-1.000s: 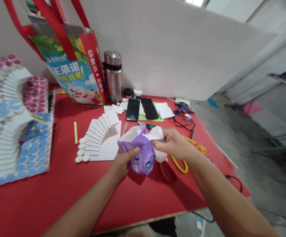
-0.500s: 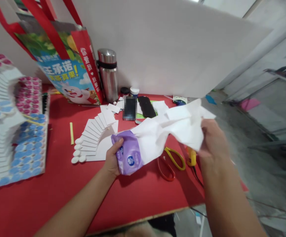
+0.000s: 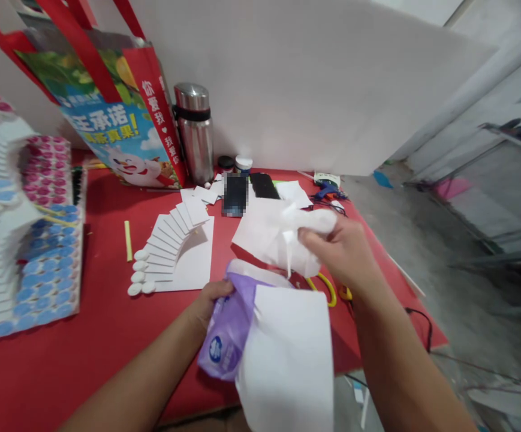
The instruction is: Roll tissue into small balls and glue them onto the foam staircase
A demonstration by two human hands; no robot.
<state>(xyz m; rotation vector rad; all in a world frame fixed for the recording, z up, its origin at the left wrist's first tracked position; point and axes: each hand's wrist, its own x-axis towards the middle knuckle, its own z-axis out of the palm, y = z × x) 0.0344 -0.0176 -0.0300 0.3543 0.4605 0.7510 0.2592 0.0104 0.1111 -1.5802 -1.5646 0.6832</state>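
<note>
Along the back of the workspace, saw a broad white board [image 3: 287, 78] standing behind the tabletop clutter. Before it, worked over a red tabletop [image 3: 84, 360]. At far left, had a decorated piece [image 3: 47, 282] with pink and blue rounds and curving white slats. Beside it, towards the back, had a shopping bag [image 3: 107, 126] with red handles, standing upright. At the front, had a long white sheet [image 3: 287, 360] hanging against the right side of a purple pack [image 3: 224, 336], down past the view's lower edge. Gripped that pack, tilted, in the left hand [image 3: 208, 303], above the table's front part. Pinched crumpled white tissue [image 3: 264, 228] in the closed fingers of the right hand [image 3: 343, 246], beyond the pack; could not tell if touching it. To the left, had a fan of white slats [image 3: 163, 246] resting on white card [image 3: 197, 258]. Beside the bag, had an upright steel flask [image 3: 198, 144]. Behind the tissue, saw two dark phones [image 3: 234, 195], one with a blurred-out screen. Under the right hand's tissue, glimpsed a curved yellow handle [image 3: 327, 288], partly hidden. By the flask, had two small jars [image 3: 243, 163]. Left of the fan, had a thin yellow strip [image 3: 128, 241]. At the fan's lower left end, had small white discs [image 3: 138, 276].
</note>
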